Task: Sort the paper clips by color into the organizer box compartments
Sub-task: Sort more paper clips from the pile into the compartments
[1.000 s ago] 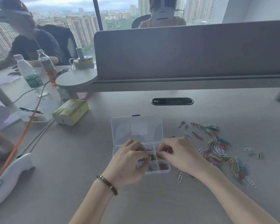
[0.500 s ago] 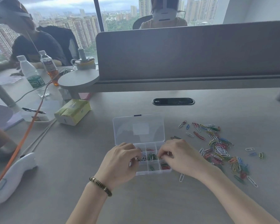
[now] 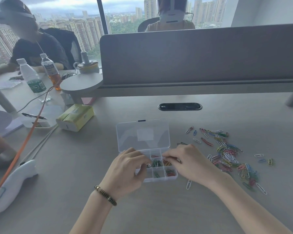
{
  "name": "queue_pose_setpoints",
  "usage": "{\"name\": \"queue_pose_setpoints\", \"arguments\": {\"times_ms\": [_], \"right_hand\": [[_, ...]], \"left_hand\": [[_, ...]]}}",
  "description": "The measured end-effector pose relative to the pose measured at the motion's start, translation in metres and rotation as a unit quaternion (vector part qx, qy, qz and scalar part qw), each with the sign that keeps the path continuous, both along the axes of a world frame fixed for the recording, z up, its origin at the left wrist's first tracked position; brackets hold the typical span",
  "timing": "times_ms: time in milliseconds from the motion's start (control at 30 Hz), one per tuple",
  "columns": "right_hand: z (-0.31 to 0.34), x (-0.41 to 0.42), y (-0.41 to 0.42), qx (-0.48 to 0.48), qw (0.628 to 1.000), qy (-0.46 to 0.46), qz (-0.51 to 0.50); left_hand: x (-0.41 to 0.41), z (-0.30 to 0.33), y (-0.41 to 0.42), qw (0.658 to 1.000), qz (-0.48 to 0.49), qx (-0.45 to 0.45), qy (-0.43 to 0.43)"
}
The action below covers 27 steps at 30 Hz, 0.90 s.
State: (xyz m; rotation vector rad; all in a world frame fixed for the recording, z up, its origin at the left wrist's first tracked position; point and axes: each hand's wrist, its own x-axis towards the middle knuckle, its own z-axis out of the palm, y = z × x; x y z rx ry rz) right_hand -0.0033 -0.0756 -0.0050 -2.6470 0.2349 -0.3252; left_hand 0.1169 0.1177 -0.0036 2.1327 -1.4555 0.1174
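At frame centre both hands hover over the open organizer box [image 3: 143, 135]: left hand [image 3: 125, 171] and right hand [image 3: 189, 162] each curled, pinching clips (colours unclear); loose paper clips [image 3: 230, 154] lie right.

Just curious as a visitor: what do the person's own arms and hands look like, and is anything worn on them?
Both forearms are bare, no sleeves or gloves. The left hand has a dark-and-gold beaded bracelet at its wrist; the right hand wears nothing visible.

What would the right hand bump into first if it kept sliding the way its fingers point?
Probably the left hand: the right hand points leftward across the open organizer box, fingertips nearly meeting. Depth is unclear.
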Motion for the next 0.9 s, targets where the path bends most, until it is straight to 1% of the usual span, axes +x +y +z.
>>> {"name": "queue_pose_setpoints", "arguments": {"times_ms": [67, 167, 300, 433, 667, 833, 900], "right_hand": [[0.0, -0.001, -0.003, 0.007, 1.0, 0.011, 0.01], [0.0, -0.003, -0.006, 0.023, 1.0, 0.008, 0.006], [-0.004, -0.002, -0.007, 0.005, 1.0, 0.013, -0.005], [-0.005, -0.003, -0.004, 0.026, 1.0, 0.014, 0.002], [-0.006, -0.002, -0.013, 0.065, 0.998, -0.002, -0.01], [-0.008, 0.004, -0.009, 0.05, 0.998, -0.03, -0.011], [-0.008, 0.008, -0.005, 0.025, 0.999, -0.035, -0.012]], "left_hand": [[0.003, 0.0, 0.001, 1.0, 0.009, -0.003, -0.005], [0.006, -0.001, 0.003, 0.999, 0.019, 0.019, -0.03], [0.009, -0.004, 0.005, 0.999, 0.019, 0.03, -0.027], [0.009, -0.005, 0.005, 0.998, 0.019, 0.046, -0.035], [0.007, -0.004, 0.003, 0.999, 0.03, 0.015, -0.025], [0.005, -0.006, 0.0, 0.999, 0.03, 0.021, -0.035], [0.004, -0.006, 0.0, 0.999, 0.028, 0.017, -0.037]]}}
